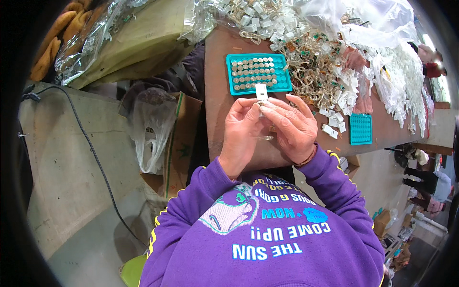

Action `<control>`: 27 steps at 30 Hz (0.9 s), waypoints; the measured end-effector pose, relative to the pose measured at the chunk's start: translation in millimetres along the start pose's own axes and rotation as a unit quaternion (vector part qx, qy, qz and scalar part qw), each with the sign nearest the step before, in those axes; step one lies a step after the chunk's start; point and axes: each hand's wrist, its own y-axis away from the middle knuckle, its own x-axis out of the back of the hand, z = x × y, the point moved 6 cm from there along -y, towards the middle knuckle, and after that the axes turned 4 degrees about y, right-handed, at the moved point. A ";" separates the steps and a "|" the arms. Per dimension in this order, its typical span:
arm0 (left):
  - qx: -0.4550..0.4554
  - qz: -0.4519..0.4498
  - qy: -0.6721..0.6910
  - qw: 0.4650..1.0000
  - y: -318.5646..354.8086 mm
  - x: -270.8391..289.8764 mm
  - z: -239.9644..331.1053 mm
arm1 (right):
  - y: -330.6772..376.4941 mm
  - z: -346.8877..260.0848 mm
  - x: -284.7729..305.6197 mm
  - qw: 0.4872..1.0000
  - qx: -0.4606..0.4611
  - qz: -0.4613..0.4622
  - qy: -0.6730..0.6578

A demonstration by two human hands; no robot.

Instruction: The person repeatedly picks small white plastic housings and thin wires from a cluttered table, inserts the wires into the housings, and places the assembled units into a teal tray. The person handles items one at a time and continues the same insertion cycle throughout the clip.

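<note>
- Left hand (pixel 241 131) and right hand (pixel 291 126) meet, fingers (pixel 267 106) pinched on a small white rectangular plastic tag (pixel 261 92).
- The tag is held above the brown bench (pixel 220 71), just before a teal plastic tray of round metal buttons (pixel 258 73).

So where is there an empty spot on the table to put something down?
Bare brown table shows left of the big teal tray, and a strip runs between the right hand and the small teal tray. The far right side is crowded with a heap of chains and white tags.
</note>
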 end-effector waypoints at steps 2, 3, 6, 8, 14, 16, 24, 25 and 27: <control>0.014 -0.018 0.012 1.000 -0.2 -1.9 -1.0 | -4.5 15.0 8.3 0.992 -0.111 0.023 -0.058; 0.024 -0.031 0.016 0.999 0.5 -3.6 -2.3 | -6.7 21.4 12.2 0.984 -0.157 0.022 -0.084; 0.065 -0.056 0.021 0.996 4.1 -8.1 -8.0 | -7.1 50.5 -6.9 0.853 -0.378 -0.154 -0.326; 0.099 -0.056 0.034 0.993 6.7 -9.1 -11.7 | -4.2 48.9 -12.6 0.819 -0.405 -0.169 -0.370; 0.135 -0.102 0.068 0.983 12.1 -19.7 -7.0 | -7.5 7.6 12.9 0.995 -0.027 -0.011 -0.099; 0.144 -0.092 0.071 0.983 15.8 -23.3 -4.6 | -6.9 4.6 16.5 0.991 0.039 -0.028 -0.128; 0.179 -0.062 0.135 0.973 22.3 -28.5 -8.0 | -3.5 -1.6 16.8 0.984 0.170 -0.044 -0.039; 0.175 -0.062 0.128 0.974 21.9 -26.0 -8.3 | -2.6 0.0 16.8 0.984 0.167 -0.045 -0.037; 0.173 -0.056 0.117 0.976 23.4 -20.6 -10.2 | -0.5 3.3 17.8 0.985 0.166 -0.042 -0.033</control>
